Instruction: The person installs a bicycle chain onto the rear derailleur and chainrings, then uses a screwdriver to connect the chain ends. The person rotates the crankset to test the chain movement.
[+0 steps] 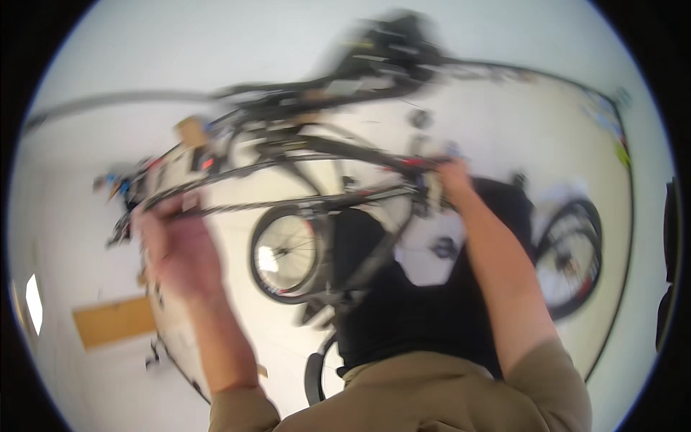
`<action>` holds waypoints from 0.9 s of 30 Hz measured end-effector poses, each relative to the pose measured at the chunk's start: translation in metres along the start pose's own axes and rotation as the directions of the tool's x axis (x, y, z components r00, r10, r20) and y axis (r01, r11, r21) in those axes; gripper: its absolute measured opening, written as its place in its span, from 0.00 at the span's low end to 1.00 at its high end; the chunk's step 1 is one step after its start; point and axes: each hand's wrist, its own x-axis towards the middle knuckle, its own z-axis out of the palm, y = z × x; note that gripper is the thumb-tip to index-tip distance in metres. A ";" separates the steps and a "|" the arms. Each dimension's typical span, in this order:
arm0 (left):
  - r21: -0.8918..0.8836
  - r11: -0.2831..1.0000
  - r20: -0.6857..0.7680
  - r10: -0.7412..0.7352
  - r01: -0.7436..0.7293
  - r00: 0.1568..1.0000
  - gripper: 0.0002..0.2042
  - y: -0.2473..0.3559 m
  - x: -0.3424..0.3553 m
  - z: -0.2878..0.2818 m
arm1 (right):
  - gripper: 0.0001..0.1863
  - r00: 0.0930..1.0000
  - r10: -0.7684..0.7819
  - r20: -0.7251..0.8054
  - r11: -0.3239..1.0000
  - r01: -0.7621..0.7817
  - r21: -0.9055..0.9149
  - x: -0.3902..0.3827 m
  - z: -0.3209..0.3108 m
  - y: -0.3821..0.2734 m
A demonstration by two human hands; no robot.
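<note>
Bike frame, dark and smeared by motion, stretches across the upper middle of the frame, with a long dark loop running from it toward the left (chain-like in shape, though blur hides any links). The left hand is raised at the left of the picture, palm partly showing, its fingers bent narrow around the left end of the loop. The right hand sits right of centre, against the right-hand end of the bike frame; blur covers its fingertips, so I cannot tell whether they grip a part or only touch it.

Below the loop, near the centre, a spoked wheel with a black tyre shows above the pale floor. More wheels overlap at the right of the picture, and part of another tyre curves up at the lower edge. A large dark shape, too smeared to name, fills the top middle. In the upper left are a small cardboard box and, farther left, mixed clutter; a brown board is at the lower left.
</note>
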 end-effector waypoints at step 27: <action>0.041 0.999 -0.126 0.041 -0.036 0.991 0.07 0.035 0.023 -0.001 | 0.13 0.959 0.119 -0.257 0.964 -0.049 0.261 -0.021 -0.004 -0.015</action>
